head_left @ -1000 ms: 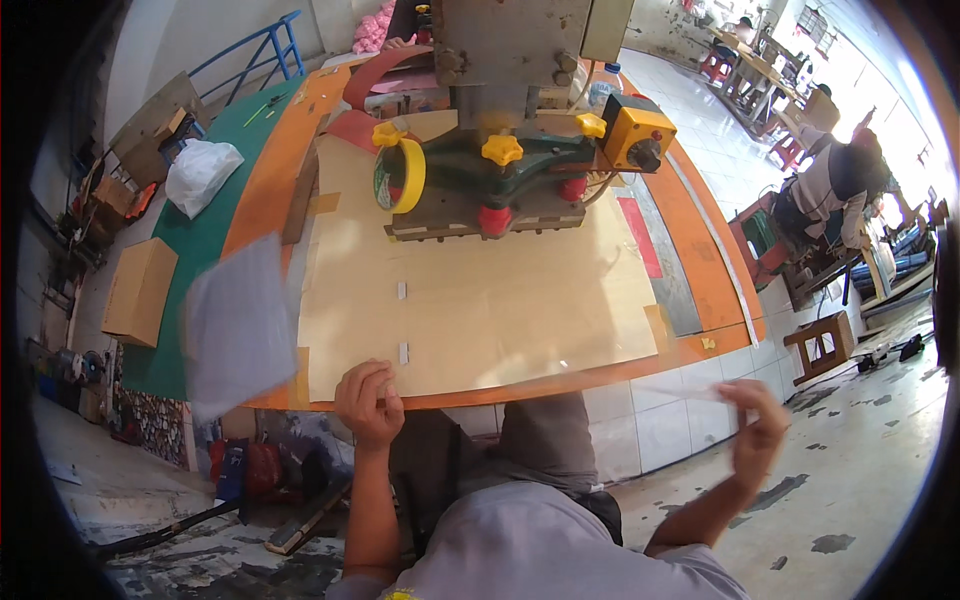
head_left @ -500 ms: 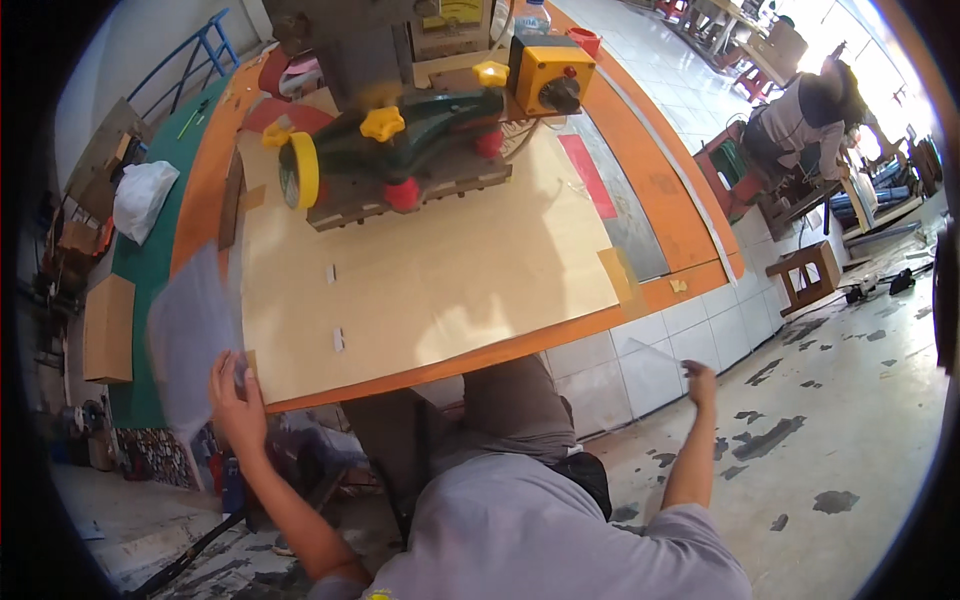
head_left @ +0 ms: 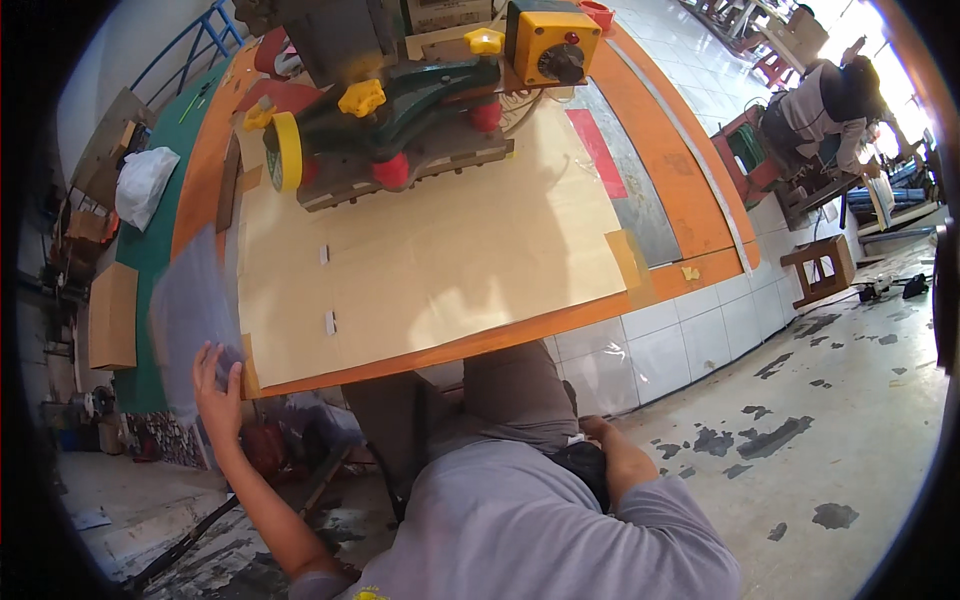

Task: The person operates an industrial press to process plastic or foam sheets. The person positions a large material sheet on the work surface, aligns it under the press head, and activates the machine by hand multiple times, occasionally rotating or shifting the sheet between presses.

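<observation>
My left hand (head_left: 218, 392) is at the near left corner of the orange table (head_left: 700, 190). Its thumb and fingers are around the lower edge of blurred, clear plastic sheets (head_left: 185, 310). My right hand (head_left: 598, 430) is low beside my waist, next to a black pouch (head_left: 585, 468); its fingers are mostly hidden. A small white bit shows by that hand, too small to name. Tan paper (head_left: 450, 270) covers the table top, with two small pale tabs (head_left: 331, 322) on its left part. Behind it stands a dark green press (head_left: 420, 110) with yellow knobs and red feet.
A yellow control box (head_left: 553, 50) with a black dial sits at the press's right. Left are a green table (head_left: 150, 270), a white bag (head_left: 145, 187) and a cardboard box (head_left: 113, 318). A wooden stool (head_left: 822, 268) and a seated person (head_left: 815, 110) are on the right.
My right hand has come in from the far right, where it held a clear sheet, to beside my waist. My left hand stays at the plastic sheets. The view has shifted slightly.
</observation>
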`<move>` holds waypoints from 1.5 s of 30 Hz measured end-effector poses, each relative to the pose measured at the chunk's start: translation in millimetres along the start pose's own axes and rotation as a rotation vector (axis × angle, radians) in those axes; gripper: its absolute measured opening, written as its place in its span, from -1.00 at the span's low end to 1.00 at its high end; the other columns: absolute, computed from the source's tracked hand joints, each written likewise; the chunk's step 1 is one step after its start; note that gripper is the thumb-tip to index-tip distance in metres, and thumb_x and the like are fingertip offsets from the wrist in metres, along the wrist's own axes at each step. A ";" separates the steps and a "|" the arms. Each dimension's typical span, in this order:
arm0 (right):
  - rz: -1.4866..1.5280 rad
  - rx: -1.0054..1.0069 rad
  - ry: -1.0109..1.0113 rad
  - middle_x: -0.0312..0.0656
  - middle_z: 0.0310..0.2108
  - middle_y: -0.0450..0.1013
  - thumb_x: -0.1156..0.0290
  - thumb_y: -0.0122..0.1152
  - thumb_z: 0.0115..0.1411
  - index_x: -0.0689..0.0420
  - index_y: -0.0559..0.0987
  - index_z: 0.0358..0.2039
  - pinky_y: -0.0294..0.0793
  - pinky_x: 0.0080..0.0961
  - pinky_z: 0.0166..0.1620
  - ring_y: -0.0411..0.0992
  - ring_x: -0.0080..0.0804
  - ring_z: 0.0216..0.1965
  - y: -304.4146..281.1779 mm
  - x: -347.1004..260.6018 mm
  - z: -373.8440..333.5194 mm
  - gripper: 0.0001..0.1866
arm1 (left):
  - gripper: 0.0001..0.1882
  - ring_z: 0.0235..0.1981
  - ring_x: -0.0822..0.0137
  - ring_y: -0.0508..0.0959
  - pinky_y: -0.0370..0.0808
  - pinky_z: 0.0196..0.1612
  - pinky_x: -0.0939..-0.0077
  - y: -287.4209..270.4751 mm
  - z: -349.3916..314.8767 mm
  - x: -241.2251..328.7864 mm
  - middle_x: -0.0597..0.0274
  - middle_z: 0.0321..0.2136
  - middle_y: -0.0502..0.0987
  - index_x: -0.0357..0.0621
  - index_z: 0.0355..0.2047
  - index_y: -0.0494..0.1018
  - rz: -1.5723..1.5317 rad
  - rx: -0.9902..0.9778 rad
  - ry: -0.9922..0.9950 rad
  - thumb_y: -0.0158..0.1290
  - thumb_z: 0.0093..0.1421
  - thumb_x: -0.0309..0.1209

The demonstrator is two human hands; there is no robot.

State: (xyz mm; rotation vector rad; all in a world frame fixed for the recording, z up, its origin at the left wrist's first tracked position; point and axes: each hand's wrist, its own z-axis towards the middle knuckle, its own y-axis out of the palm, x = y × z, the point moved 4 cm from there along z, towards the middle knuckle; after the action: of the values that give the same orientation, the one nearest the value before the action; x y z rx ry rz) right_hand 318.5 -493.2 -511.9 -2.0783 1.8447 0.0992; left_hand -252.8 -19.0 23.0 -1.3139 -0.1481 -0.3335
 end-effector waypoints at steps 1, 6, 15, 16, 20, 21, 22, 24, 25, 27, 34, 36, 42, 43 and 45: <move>0.153 -0.183 0.059 -0.04 0.13 0.61 0.14 0.25 0.35 0.14 0.60 0.22 0.62 -0.19 0.10 0.60 -0.16 0.10 15.0 -19.9 -18.4 -0.49 | -0.60 0.35 0.02 0.43 0.44 0.31 0.15 -6.2 -2.2 1.4 0.10 0.35 0.44 -0.12 0.19 0.56 0.018 -0.003 -0.002 0.20 0.38 -0.33; -0.439 0.360 -0.435 0.11 0.14 0.59 0.14 0.22 0.36 0.22 0.64 0.17 0.50 -0.19 0.26 0.56 0.02 0.18 -91.4 13.8 4.9 -0.49 | -0.57 0.30 0.03 0.50 0.42 0.33 0.17 24.5 4.0 -8.4 0.09 0.28 0.53 -0.11 0.22 0.57 -0.270 -0.126 0.044 0.22 0.35 -0.36; -0.679 0.321 -0.439 0.03 0.00 0.65 0.15 0.13 0.42 0.17 0.74 -0.12 0.54 -0.12 0.15 0.58 0.06 0.07 -122.9 -256.4 -212.7 -0.63 | -0.75 0.01 0.21 0.67 0.59 0.10 0.33 -1.2 -5.1 -51.8 0.07 -0.08 0.69 -0.35 0.01 0.62 -0.300 0.117 -0.008 0.08 0.48 -0.43; -0.694 0.326 -0.650 0.04 -0.08 0.66 0.13 0.13 0.41 0.18 0.73 -0.18 0.56 -0.09 0.09 0.60 0.07 -0.01 -121.3 -274.0 -234.5 -0.62 | -0.75 0.01 0.21 0.67 0.59 0.10 0.33 6.4 1.7 -54.1 0.07 -0.08 0.69 -0.35 0.01 0.62 -0.296 0.129 -0.012 0.08 0.48 -0.43; -0.487 0.061 -0.759 0.02 -0.24 0.66 0.10 0.14 0.42 0.20 0.69 -0.28 0.58 -0.12 -0.11 0.61 0.05 -0.18 -79.7 -379.0 -366.7 -0.60 | -0.80 -0.17 0.30 0.68 0.63 -0.06 0.37 2.2 13.5 -50.7 0.11 -0.21 0.69 -0.33 -0.08 0.62 -0.472 0.333 -0.064 0.10 0.48 -0.43; -0.527 -0.016 -0.857 0.02 -0.24 0.66 0.11 0.15 0.43 0.20 0.68 -0.28 0.57 -0.14 -0.13 0.62 0.02 -0.20 -62.4 -402.5 -392.5 -0.61 | -0.83 -0.23 0.31 0.68 0.63 -0.11 0.35 -5.3 8.3 -48.1 0.12 -0.23 0.68 -0.32 -0.07 0.64 -0.538 0.371 -0.082 0.14 0.44 -0.49; -0.568 -0.097 -0.955 0.01 -0.24 0.66 0.12 0.15 0.44 0.20 0.67 -0.28 0.57 -0.17 -0.15 0.62 -0.01 -0.21 -44.7 -421.0 -409.3 -0.62 | -0.83 -0.23 0.31 0.68 0.63 -0.11 0.35 -13.3 0.1 -42.9 0.12 -0.23 0.68 -0.32 -0.07 0.64 -0.525 0.392 -0.092 0.14 0.44 -0.49; -0.577 -0.265 -1.128 -0.05 -0.14 0.67 0.20 0.17 0.47 0.22 0.70 -0.17 0.60 -0.27 -0.02 0.64 -0.09 -0.11 -15.2 -443.0 -422.6 -0.68 | -0.88 -0.22 0.26 0.69 0.63 -0.12 0.35 -18.2 -5.1 -8.6 0.11 -0.24 0.69 -0.28 -0.11 0.65 -0.433 0.490 0.073 0.19 0.39 -0.53; -0.481 -0.318 -1.186 -0.03 -0.09 0.66 0.18 0.12 0.50 0.20 0.67 -0.06 0.60 -0.24 0.00 0.63 -0.09 -0.07 -2.6 -451.1 -424.8 -0.66 | -0.89 -0.22 0.23 0.70 0.63 -0.12 0.33 -15.6 -10.6 18.6 0.11 -0.24 0.70 -0.24 -0.14 0.65 -0.434 0.477 0.197 0.22 0.37 -0.51; -0.388 -0.377 -1.247 -0.02 -0.04 0.64 0.15 0.08 0.53 0.19 0.65 0.06 0.59 -0.22 0.02 0.63 -0.10 -0.02 25.0 -461.3 -422.2 -0.62 | -0.94 -0.19 0.13 0.72 0.64 -0.11 0.27 -12.6 -33.2 88.9 0.10 -0.22 0.71 -0.13 -0.23 0.65 -0.318 0.481 0.464 0.26 0.34 -0.44; 0.260 -0.287 -0.940 0.01 0.12 0.60 0.37 -0.01 0.57 0.21 0.41 0.33 0.60 -0.57 -0.05 0.62 -0.39 0.05 35.0 -441.6 -373.9 -0.60 | -0.64 0.10 0.11 0.64 0.63 0.07 0.23 47.3 -119.0 233.4 0.13 0.05 0.63 -0.14 0.01 0.65 -0.604 -0.152 0.960 0.32 0.22 -0.34; 0.401 -0.298 -0.866 0.02 0.05 0.63 0.40 0.01 0.55 0.23 0.46 0.25 0.62 -0.53 -0.09 0.65 -0.34 -0.03 16.3 -428.0 -381.5 -0.66 | -0.61 0.14 0.03 0.62 0.59 0.10 0.12 47.9 -120.8 235.2 0.10 0.08 0.61 -0.13 0.00 0.65 -0.789 -0.287 0.827 0.35 0.17 -0.29; 0.572 0.005 -0.762 -0.02 -0.30 0.69 0.41 0.15 0.48 0.25 0.50 0.14 0.55 -0.58 -0.43 0.67 -0.38 -0.45 -47.7 -389.9 -393.9 -0.70 | -0.49 0.35 -0.05 0.42 0.33 0.38 -0.07 52.2 -88.4 198.1 0.08 0.30 0.47 -0.13 0.15 0.57 -0.424 -0.184 0.611 0.32 0.23 -0.22; 0.567 0.005 -0.763 -0.02 -0.30 0.69 0.41 0.15 0.48 0.25 0.50 0.14 0.55 -0.58 -0.43 0.67 -0.38 -0.45 -54.1 -388.9 -395.7 -0.70 | -0.47 0.38 -0.05 0.39 0.29 0.41 -0.09 52.9 -85.9 195.2 0.06 0.32 0.45 -0.12 0.18 0.56 -0.362 -0.162 0.597 0.30 0.24 -0.20; 0.469 0.169 -0.807 -0.03 -0.28 0.69 0.45 0.22 0.45 0.28 0.49 0.15 0.53 -0.60 -0.43 0.65 -0.45 -0.43 -70.5 -387.7 -399.1 -0.67 | -0.44 0.42 -0.03 0.35 0.23 0.45 -0.11 56.1 -85.9 201.2 0.06 0.36 0.41 -0.11 0.22 0.53 -0.337 -0.201 0.601 0.27 0.28 -0.16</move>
State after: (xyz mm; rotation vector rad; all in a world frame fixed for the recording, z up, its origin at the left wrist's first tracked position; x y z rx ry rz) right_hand 257.6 -243.7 -13.2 -1.1757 1.6693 0.7469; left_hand -51.9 -121.2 8.6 -1.3303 0.1795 -1.0354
